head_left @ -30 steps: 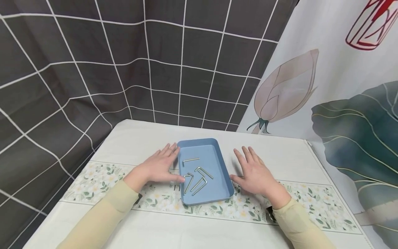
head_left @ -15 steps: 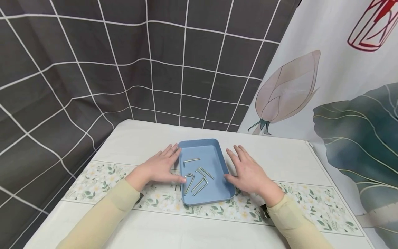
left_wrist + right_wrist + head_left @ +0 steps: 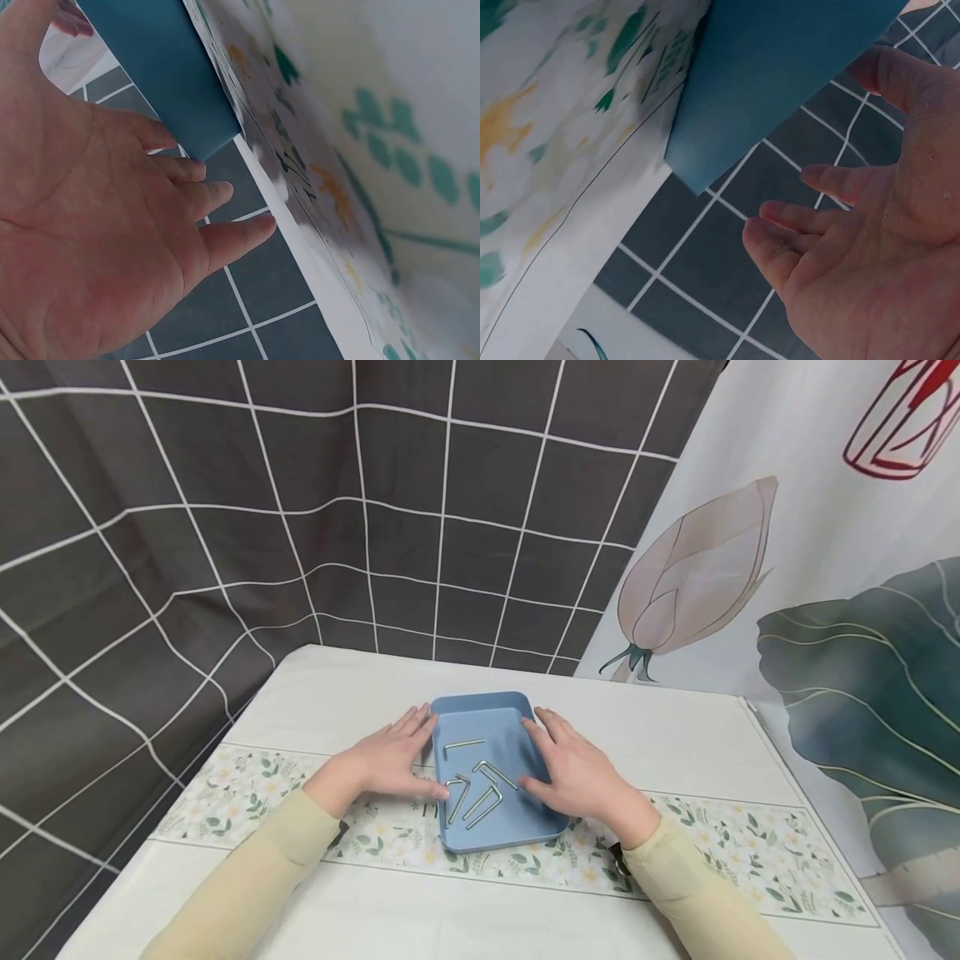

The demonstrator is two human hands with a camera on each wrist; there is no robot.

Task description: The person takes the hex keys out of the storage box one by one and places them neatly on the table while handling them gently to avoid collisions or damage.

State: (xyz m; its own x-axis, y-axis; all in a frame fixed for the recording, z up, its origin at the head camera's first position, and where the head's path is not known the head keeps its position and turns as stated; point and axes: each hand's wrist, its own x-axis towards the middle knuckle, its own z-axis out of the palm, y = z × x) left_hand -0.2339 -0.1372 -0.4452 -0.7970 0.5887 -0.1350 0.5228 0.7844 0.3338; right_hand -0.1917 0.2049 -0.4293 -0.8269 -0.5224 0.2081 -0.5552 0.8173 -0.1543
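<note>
A shallow blue tray point(image 3: 491, 722) lies on the table between the two hands. Several L-shaped metal rods, which look like hex keys point(image 3: 467, 743), rest inside it, mostly in the near left part. Along the tray's left side is my left hand point(image 3: 386, 766), fingers extended and thumb at the rim. In the left wrist view those fingers are by the tray's outer wall point(image 3: 176, 82). My right hand point(image 3: 581, 774) is at the right side, thumb and forefinger over the rim. The right wrist view shows its palm point(image 3: 900, 255) apart from the tray wall point(image 3: 772, 82).
A white tablecloth point(image 3: 360, 889) with a floral band covers the table. Behind and to the left hangs a dark curtain with white grid lines point(image 3: 390, 527). A white curtain with plant prints point(image 3: 697, 577) hangs at the right.
The right hand has moved left, from beside the tray to its right rim. My left hand stays at the left side. Tray and metal rods look unmoved.
</note>
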